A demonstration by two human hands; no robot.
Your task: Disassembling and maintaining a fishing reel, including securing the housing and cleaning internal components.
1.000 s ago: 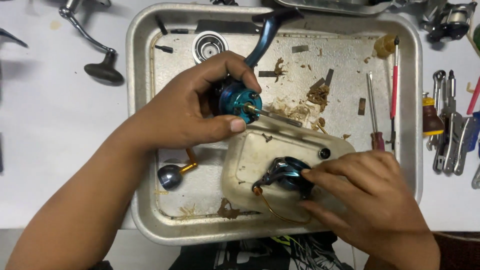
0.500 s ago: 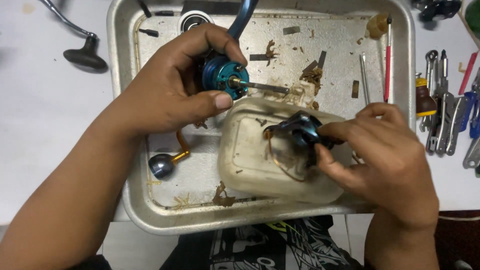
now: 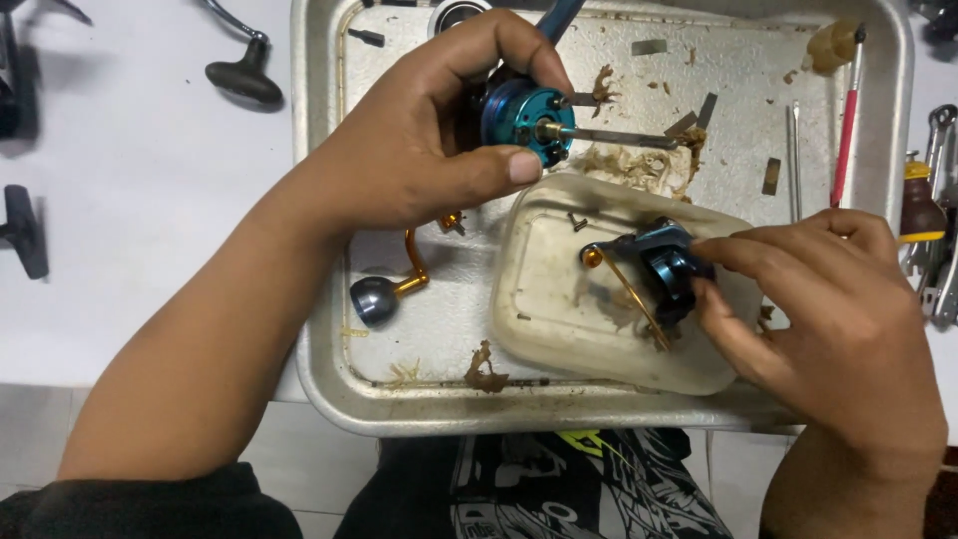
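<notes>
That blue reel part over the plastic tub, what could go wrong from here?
The right hand pinches the dark blue rotor only by its fingertips, so it might drop into the greasy plastic tub. The thin shaft poking from the reel body in the left hand could bend if knocked.

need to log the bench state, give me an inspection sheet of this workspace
surface: white tabletop carrying a dirty metal tray.
job's things: blue reel body with a bare shaft, held above the tray; dark blue reel part with a gold pin, over a grimy plastic tub.
clutter: gold crank handle, brown grease scraps, small metal bits, red-handled tool.
grippers: left hand grips the reel body; right hand pinches the reel part.
cables: nothing seen.
surroundings: black-knobbed handle left of the tray, hand tools on the right.
</notes>
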